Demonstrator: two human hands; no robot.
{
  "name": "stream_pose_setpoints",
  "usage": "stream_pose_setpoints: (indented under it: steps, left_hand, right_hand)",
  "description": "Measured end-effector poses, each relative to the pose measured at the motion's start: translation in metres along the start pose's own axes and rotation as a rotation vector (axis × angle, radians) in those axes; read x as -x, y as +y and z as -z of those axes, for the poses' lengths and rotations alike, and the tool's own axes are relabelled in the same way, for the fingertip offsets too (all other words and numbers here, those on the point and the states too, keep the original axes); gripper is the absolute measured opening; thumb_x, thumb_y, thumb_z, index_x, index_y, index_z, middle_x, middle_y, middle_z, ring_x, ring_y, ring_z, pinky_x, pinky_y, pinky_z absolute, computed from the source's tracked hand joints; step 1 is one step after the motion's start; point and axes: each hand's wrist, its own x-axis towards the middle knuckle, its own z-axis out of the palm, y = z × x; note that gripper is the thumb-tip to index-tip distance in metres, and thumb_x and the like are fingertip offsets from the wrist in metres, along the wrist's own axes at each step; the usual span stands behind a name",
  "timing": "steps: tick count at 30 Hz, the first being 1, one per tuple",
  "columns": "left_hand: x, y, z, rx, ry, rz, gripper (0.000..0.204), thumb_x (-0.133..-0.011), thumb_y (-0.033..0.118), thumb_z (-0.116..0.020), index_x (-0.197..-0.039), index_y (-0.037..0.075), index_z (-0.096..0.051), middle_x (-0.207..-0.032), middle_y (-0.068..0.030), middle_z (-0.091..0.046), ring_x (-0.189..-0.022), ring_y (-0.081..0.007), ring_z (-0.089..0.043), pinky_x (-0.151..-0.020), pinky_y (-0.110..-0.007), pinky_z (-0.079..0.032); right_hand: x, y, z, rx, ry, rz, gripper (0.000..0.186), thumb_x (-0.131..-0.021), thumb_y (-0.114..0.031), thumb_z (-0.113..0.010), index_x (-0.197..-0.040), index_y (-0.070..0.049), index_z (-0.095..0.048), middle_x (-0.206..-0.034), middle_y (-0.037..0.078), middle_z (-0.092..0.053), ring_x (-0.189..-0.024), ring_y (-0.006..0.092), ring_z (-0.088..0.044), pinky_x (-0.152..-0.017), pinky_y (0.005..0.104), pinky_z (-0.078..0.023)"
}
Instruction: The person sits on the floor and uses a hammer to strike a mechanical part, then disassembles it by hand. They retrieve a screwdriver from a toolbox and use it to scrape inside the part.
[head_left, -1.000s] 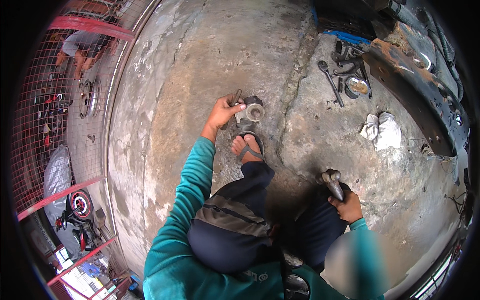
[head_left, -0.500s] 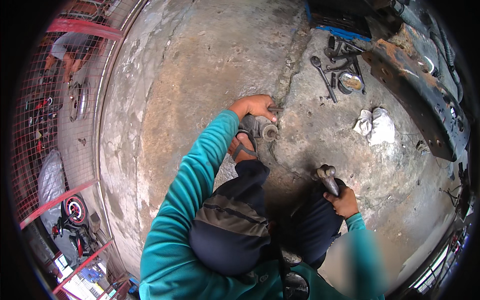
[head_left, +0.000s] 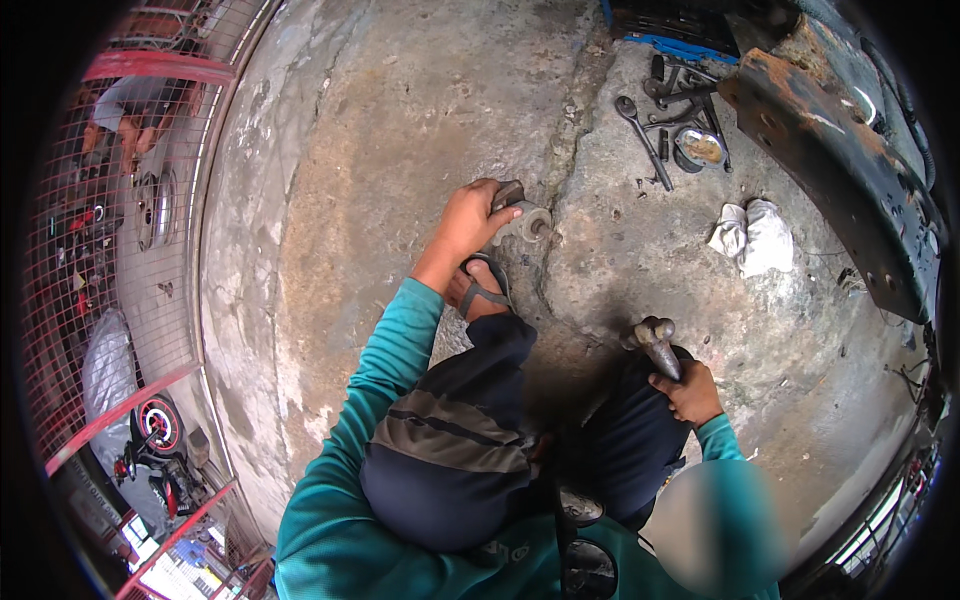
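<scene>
Centre frame, the left hand (head_left: 468, 228) grips a grey metal part (head_left: 532, 222) resting on the floor, just beyond a sandalled foot (head_left: 487, 287). Lower right of centre, the right hand (head_left: 693, 392) is closed around a hammer-like tool (head_left: 657, 350). Open concrete (head_left: 400, 110) spreads from the part to the red mesh fence (head_left: 160, 65) at left; toward the upper right, hand tools (head_left: 646, 143), white cloth (head_left: 766, 238) and a dark steel beam (head_left: 835, 165) edge the space.
</scene>
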Motion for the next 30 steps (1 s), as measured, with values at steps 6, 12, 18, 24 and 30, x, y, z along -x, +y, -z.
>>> stream_pose_setpoints:
  steps: [6,12,18,24,30]
  left_hand:
    - [0.003,0.018,-0.053,-0.274,0.001,0.044,0.046,-0.091,0.035,-0.08,-0.111,-0.005,-0.068,-0.116,-0.0224,-0.068,-0.106,-0.044,-0.068,-0.089,-0.05,-0.056]
    - [-0.012,0.017,-0.05,-0.215,-0.128,0.016,0.056,-0.085,0.045,-0.083,-0.115,-0.002,-0.071,-0.122,-0.023,-0.069,-0.11,-0.0437,-0.068,-0.094,-0.052,-0.055]
    - [-0.014,0.012,-0.048,-0.294,-0.164,0.066,0.049,-0.085,0.038,-0.085,-0.11,-0.001,-0.073,-0.102,-0.025,-0.074,-0.099,-0.0438,-0.072,-0.086,-0.051,-0.056]
    - [0.002,0.047,-0.049,-0.311,-0.338,0.064,0.04,-0.084,0.035,-0.087,-0.096,0.0,-0.073,-0.087,-0.0234,-0.073,-0.089,-0.0458,-0.071,-0.08,-0.052,-0.055]
    - [0.004,0.046,-0.054,-0.336,-0.392,0.006,0.038,-0.082,0.034,-0.088,-0.099,0.002,-0.077,-0.089,-0.0248,-0.073,-0.09,-0.0458,-0.071,-0.081,-0.052,-0.055]
  right_hand:
    - [0.0,0.004,0.001,0.015,-0.014,0.055,0.04,-0.088,-0.034,-0.082,-0.093,0.005,-0.074,-0.061,0.014,-0.065,-0.047,0.0243,-0.065,-0.053,0.039,-0.054]
    - [-0.007,0.028,0.001,0.12,0.067,0.162,0.05,-0.085,-0.043,-0.082,-0.1,0.005,-0.076,-0.072,0.023,-0.07,-0.071,0.0392,-0.073,-0.074,0.0463,-0.057]
    - [0.005,0.003,0.009,0.056,-0.033,0.012,0.052,-0.086,-0.043,-0.081,-0.104,0.005,-0.076,-0.084,0.026,-0.074,-0.087,0.0421,-0.074,-0.084,0.0486,-0.056]
    - [-0.002,0.031,0.004,0.091,0.06,0.201,0.046,-0.088,-0.037,-0.08,-0.109,0.004,-0.076,-0.076,0.023,-0.072,-0.061,0.0336,-0.072,-0.069,0.0446,-0.057]
    - [0.013,0.009,0.014,-0.04,-0.038,0.12,0.051,-0.091,-0.029,-0.079,-0.131,0.001,-0.068,-0.065,0.015,-0.067,-0.047,0.0242,-0.063,-0.051,0.039,-0.054]
